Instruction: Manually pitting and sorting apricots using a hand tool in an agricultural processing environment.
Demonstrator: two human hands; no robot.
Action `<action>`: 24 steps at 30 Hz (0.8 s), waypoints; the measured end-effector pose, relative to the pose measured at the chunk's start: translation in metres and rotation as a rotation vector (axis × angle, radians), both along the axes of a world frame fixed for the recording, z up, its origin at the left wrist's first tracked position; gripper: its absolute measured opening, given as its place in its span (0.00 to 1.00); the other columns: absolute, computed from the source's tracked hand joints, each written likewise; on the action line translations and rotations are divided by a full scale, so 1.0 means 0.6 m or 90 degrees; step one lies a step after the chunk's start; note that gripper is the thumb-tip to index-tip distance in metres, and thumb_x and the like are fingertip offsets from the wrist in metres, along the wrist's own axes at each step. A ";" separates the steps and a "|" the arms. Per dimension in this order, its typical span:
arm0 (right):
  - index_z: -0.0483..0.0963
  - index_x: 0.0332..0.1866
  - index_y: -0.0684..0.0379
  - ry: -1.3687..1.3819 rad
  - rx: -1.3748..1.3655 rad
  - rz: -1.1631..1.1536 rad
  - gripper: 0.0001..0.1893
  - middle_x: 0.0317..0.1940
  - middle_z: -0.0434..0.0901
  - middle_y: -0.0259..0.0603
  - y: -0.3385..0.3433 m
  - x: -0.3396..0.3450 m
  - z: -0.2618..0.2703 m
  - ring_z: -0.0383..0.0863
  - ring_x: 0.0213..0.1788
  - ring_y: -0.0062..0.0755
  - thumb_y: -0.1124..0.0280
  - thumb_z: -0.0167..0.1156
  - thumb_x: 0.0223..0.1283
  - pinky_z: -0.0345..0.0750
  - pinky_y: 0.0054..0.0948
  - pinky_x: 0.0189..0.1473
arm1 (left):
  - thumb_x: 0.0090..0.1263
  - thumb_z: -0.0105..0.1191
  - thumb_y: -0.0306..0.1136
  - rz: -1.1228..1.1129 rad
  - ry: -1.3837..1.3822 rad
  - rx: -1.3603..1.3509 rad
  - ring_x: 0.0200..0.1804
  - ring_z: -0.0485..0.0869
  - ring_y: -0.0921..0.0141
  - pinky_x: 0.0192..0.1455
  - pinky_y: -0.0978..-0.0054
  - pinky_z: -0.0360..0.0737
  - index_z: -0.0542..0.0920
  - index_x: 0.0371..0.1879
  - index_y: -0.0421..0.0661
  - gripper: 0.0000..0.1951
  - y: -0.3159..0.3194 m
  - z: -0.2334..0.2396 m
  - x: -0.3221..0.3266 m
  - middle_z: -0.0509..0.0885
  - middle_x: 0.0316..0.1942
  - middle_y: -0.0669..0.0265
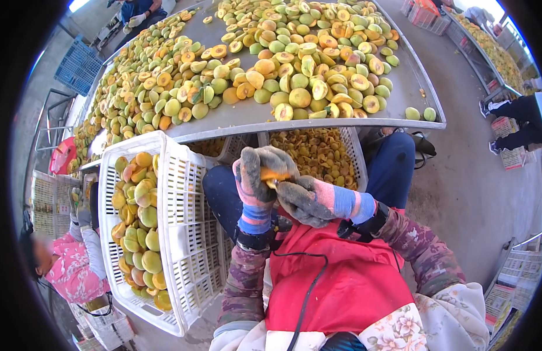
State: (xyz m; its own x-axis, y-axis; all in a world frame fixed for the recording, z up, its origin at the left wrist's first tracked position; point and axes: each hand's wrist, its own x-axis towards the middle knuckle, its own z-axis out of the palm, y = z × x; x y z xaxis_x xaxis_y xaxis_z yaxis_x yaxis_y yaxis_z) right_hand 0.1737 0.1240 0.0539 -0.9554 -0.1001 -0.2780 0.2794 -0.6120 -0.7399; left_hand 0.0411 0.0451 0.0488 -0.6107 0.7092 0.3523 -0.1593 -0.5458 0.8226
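Note:
My left hand (258,175), in a pink and blue knit glove with a dirty grey coating, grips an orange-fleshed stone fruit half (273,174). My right hand (308,199), gloved alike, is curled close against the fruit's lower side. Between them glints a small metal tool tip (273,182); the rest of it seems hidden in my right fingers. Both hands are above my lap, before the red apron (336,281). Beyond them, under the table edge, a crate (352,147) holds brownish-yellow fruit scraps (317,151).
A tilted white plastic crate (187,245) of fruit halves (141,228) stands at my left. Ahead, the metal-rimmed table (306,127) carries heaped halved fruit (297,83). A co-worker in pink (76,267) sits at left; another person (141,13) works across the table. Blue crates (78,66) stand far left.

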 end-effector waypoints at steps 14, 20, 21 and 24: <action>0.72 0.51 0.55 0.033 0.123 0.113 0.15 0.30 0.74 0.27 0.031 -0.001 -0.013 0.72 0.23 0.14 0.56 0.50 0.71 0.70 0.17 0.22 | 0.73 0.36 0.60 -0.327 -0.604 0.062 0.33 0.76 0.63 0.34 0.67 0.74 0.77 0.31 0.46 0.28 0.004 -0.017 -0.012 0.78 0.30 0.59; 0.71 0.39 0.58 -0.127 0.947 -0.014 0.17 0.29 0.80 0.45 0.090 0.049 -0.201 0.81 0.32 0.48 0.52 0.51 0.67 0.76 0.36 0.32 | 0.75 0.43 0.50 -0.154 -0.558 0.088 0.56 0.76 0.56 0.57 0.51 0.77 0.77 0.51 0.44 0.21 -0.034 -0.028 -0.064 0.78 0.49 0.56; 0.70 0.39 0.59 -0.212 1.155 0.061 0.16 0.31 0.80 0.47 0.091 0.051 -0.210 0.81 0.35 0.49 0.54 0.53 0.66 0.76 0.36 0.35 | 0.75 0.43 0.50 -0.150 -0.557 0.088 0.56 0.76 0.56 0.57 0.51 0.77 0.77 0.51 0.44 0.21 -0.037 -0.034 -0.066 0.78 0.49 0.56; 0.69 0.40 0.60 0.038 0.847 -0.223 0.14 0.29 0.79 0.47 0.070 0.028 -0.137 0.80 0.33 0.50 0.59 0.57 0.65 0.74 0.38 0.34 | 0.75 0.44 0.48 -0.151 -0.589 0.150 0.54 0.76 0.56 0.56 0.53 0.77 0.77 0.50 0.45 0.19 -0.039 -0.053 -0.055 0.78 0.49 0.56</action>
State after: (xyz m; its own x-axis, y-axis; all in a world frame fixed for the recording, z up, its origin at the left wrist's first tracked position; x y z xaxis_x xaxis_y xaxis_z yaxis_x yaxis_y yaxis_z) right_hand 0.1907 0.1661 -0.0284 -0.8889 0.4528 0.0690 0.2060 0.5297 -0.8228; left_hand 0.0082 0.0219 0.0170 -0.5674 0.8222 -0.0447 -0.8125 -0.5503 0.1923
